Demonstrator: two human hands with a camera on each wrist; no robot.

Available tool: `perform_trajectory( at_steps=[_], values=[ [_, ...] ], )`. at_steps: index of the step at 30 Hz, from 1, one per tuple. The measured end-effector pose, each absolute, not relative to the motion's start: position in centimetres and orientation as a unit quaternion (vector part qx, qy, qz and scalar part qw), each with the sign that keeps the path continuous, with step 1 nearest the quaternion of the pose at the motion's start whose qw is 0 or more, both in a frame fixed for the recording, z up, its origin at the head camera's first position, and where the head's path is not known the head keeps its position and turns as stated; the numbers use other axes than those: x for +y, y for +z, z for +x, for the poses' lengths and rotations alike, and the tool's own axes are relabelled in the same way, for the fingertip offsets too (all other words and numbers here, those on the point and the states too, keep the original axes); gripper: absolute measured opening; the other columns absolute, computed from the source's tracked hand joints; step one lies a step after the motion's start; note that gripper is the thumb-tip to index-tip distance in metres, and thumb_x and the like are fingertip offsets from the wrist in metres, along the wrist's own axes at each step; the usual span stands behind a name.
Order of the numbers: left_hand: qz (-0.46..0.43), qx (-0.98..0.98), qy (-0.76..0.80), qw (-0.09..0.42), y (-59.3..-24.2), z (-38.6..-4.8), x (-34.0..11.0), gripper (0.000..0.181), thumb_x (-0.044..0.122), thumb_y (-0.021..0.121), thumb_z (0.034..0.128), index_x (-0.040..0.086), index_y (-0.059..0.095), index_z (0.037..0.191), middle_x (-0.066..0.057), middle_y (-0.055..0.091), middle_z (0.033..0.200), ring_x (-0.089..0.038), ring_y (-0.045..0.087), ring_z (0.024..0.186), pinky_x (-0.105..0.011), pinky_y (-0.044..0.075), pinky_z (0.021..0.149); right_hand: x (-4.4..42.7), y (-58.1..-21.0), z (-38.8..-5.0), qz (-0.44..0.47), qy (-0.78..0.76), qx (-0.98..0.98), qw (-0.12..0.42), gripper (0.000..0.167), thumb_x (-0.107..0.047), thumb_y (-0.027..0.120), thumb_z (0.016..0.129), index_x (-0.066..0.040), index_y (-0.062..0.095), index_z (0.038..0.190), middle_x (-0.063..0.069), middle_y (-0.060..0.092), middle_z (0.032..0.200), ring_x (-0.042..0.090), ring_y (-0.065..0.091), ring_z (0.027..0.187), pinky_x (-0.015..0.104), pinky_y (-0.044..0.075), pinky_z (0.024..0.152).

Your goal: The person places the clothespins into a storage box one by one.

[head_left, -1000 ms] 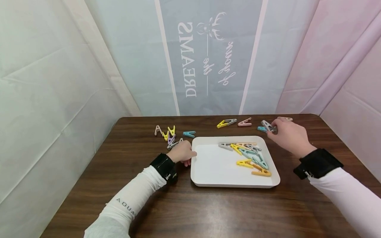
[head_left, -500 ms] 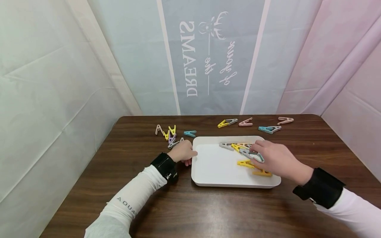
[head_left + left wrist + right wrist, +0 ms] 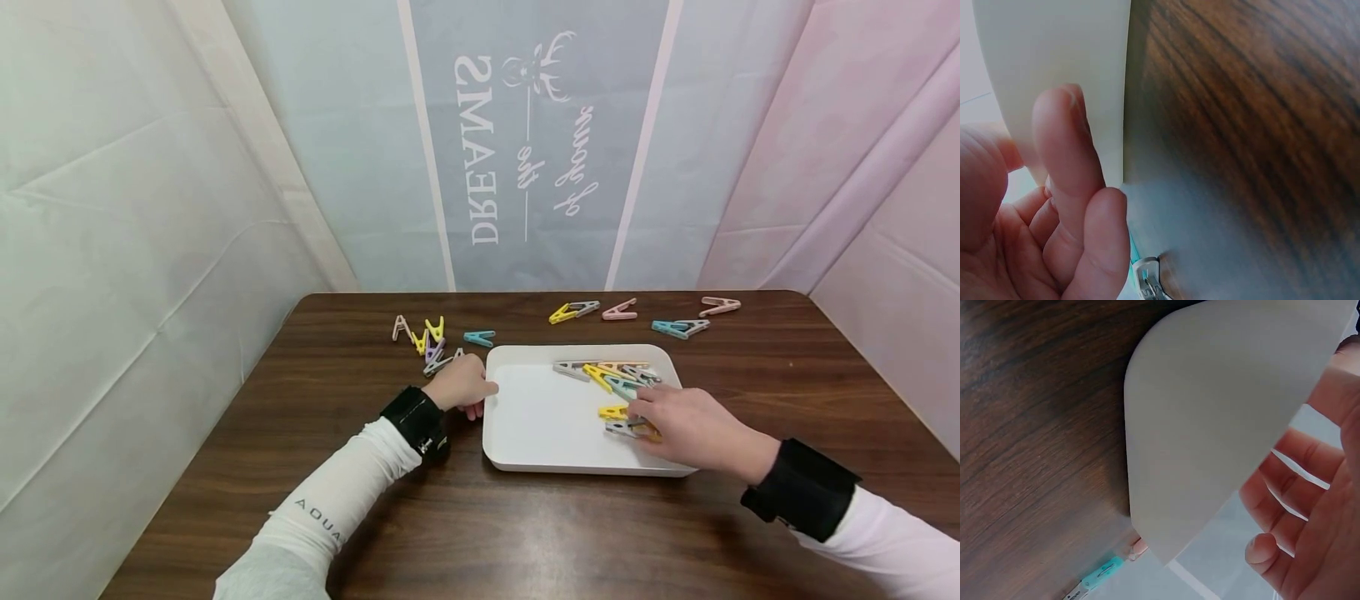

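Note:
A white tray [image 3: 540, 421] lies on the table in the head view. My left hand [image 3: 459, 383] pinches its left rim, the thumb over the edge. In the left wrist view the fingers [image 3: 1063, 150] bear on the tray's outer wall. Inside the tray's right half, my right hand [image 3: 693, 429] holds a grey clothespin [image 3: 622, 428] low over an orange one that it mostly covers. Beside it lie a yellow clothespin [image 3: 611, 412] and a mint one [image 3: 621, 386]. The right wrist view has the tray wall hiding the held clothespin and some fingertips.
Loose clothespins lie beyond the tray: a blue one [image 3: 479, 337], pink ones [image 3: 619, 310] and a blue-and-grey pair [image 3: 678, 328]. Left of the tray is a small cluster with a purple clothespin [image 3: 433, 350]. Fabric curtains [image 3: 540, 167] stand behind the dark wooden table [image 3: 540, 533].
My right hand has brought the grey clothespin from the table's far right into the tray, then lower toward its front right. My left hand stays at the rim.

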State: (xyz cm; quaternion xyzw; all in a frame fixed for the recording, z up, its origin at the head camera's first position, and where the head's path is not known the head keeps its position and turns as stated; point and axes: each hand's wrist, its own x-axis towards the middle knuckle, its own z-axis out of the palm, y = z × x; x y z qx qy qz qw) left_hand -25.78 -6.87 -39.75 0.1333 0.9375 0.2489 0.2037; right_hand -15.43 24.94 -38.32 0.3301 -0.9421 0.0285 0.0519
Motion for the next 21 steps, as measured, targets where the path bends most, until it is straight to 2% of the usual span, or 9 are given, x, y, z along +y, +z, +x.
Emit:
perform_trajectory(
  at_steps=[8, 16, 21],
  values=[
    [0.131, 0.939, 0.245, 0.202, -39.68, -25.77, -6.8, 0.04, 0.018, 0.061, 0.0938, 0.004, 0.064, 0.056, -0.003, 0.062, 0.049, -0.014, 0.061, 0.043, -0.028, 0.049, 0.047, 25.4, -38.62, -15.38, 0.341, 0.032, -0.939, 0.033, 0.024, -0.027, 0.083, 0.074, -0.017, 0.072, 0.092, -0.008, 0.059, 0.083, 0.007, 0.047, 0.069, 0.024, 0.04, 0.055],
    [0.134, 0.936, 0.253, 0.202, -39.9, -25.8, -6.91, 0.041, 0.017, 0.062, 0.0938, 0.003, 0.064, 0.056, -0.004, 0.062, 0.049, -0.015, 0.061, 0.042, -0.023, 0.044, 0.042, 25.47, -38.86, -15.28, 0.335, 0.031, -0.941, 0.025, 0.023, -0.027, 0.085, 0.073, -0.018, 0.072, 0.09, -0.005, 0.065, 0.088, 0.01, 0.052, 0.072, 0.026, 0.043, 0.057],
    [0.137, 0.935, 0.256, 0.202, -39.87, -25.83, -6.94, 0.041, 0.017, 0.062, 0.0933, 0.003, 0.063, 0.055, -0.004, 0.062, 0.049, -0.015, 0.061, 0.043, -0.023, 0.044, 0.041, 25.55, -38.92, -15.23, 0.333, 0.029, -0.942, 0.024, 0.023, -0.028, 0.084, 0.073, -0.018, 0.071, 0.089, -0.007, 0.063, 0.085, 0.008, 0.048, 0.069, 0.024, 0.038, 0.054]
  ],
)
